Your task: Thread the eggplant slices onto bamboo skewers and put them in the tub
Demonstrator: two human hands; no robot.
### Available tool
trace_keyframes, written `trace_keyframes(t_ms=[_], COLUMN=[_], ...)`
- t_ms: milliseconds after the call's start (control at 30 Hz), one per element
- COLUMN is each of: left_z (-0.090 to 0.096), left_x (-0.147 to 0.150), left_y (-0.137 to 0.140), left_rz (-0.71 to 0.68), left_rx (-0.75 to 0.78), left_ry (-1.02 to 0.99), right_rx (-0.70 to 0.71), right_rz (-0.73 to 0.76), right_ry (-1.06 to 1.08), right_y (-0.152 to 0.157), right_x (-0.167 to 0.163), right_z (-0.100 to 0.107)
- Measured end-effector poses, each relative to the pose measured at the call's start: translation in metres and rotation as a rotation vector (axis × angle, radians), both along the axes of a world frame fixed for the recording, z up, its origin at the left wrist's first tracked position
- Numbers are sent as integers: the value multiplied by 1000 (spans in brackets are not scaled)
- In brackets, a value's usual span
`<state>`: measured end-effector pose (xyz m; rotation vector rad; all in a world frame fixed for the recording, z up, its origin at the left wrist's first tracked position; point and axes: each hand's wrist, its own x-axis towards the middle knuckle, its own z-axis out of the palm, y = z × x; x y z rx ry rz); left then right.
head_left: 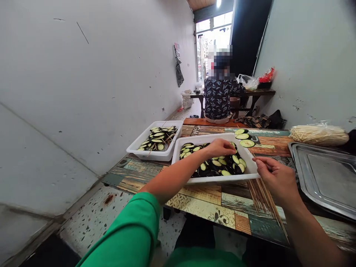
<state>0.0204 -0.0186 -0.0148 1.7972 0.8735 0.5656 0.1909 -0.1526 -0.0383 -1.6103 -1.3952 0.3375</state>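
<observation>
A white tub (219, 180) of dark-skinned eggplant slices (217, 163) stands in front of me. My left hand (219, 148) hangs over it with fingers bent together; what they hold, if anything, is hidden. At the tub's right corner my right hand (275, 176) is closed in a pinch on a thin bamboo skewer (252, 152), its tip pointing away from me. Below that hand a bundle of bamboo skewers (261, 198) lies on the table, partly under the tub's edge. Several eggplant slices (247, 143) lie just beyond the tub's far right corner.
Another white tub (147, 154), holding skewered eggplant slices, stands to the left. On the right are metal trays (328, 170) and a bagged bundle of pale sticks (318, 133). A person (218, 96) sits ahead on a bench (194, 121), facing away at another table.
</observation>
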Motion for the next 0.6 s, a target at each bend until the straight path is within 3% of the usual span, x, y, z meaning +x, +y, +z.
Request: trace_keyframes(t_ms=[100,267,467,533,600], left_z=[-3,-18,-23,-21,-19], left_x=[2,18,14,6,-3], left_y=[-10,-22,-8,4,17], left_rz=[-313,-451,-350,-258,-77], left_rx=[283,388,300,165,-57], left_ry=[207,357,292,211,70], right_rx=[19,18,22,22,25], right_rz=[13,32,50,45,47], right_ry=[21,-5,-51,-54,-54], right_y=[0,0,0,0,0], right_x=[-2,-5,-3,-3,-3], right_z=[0,1,2,2,2])
